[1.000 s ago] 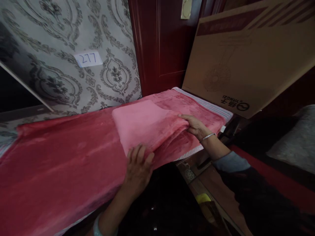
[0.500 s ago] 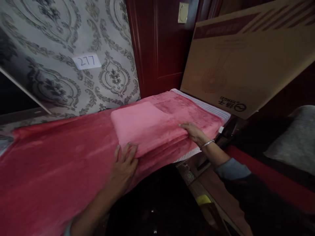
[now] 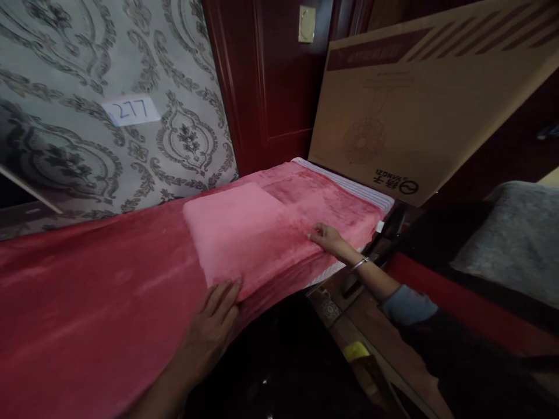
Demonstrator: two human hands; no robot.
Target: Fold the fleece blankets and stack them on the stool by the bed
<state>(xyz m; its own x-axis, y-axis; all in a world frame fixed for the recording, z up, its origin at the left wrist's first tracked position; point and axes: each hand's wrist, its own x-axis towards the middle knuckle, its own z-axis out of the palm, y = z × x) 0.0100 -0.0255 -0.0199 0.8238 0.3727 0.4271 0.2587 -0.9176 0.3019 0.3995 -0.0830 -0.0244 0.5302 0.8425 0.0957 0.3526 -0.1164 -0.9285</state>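
A folded pink plush cloth (image 3: 244, 227) lies on a long surface spread with a darker pink-red plush cover (image 3: 109, 291). My left hand (image 3: 213, 314) rests at the cloth's near left corner, its fingers stretched out over the edge and the thumb mostly hidden. At the near right edge, my right hand (image 3: 327, 238) has its fingers curled against the thumb in a pinch on the fabric. A silver bangle (image 3: 360, 263) circles my right wrist. The cover's far right end has a striped border (image 3: 349, 186).
A large cardboard box (image 3: 393, 116) leans behind the surface's right end. Behind are patterned wallpaper (image 3: 187, 139) with a paper marked 277 (image 3: 133, 110) and a dark red door panel (image 3: 283, 81). A grey fuzzy covering (image 3: 515, 238) is at right; a yellow item (image 3: 356, 351) is below.
The view has shifted slightly to the right. My left hand and the cloth's near left corner have come closer to me. The right hand's fingers have curled in more.
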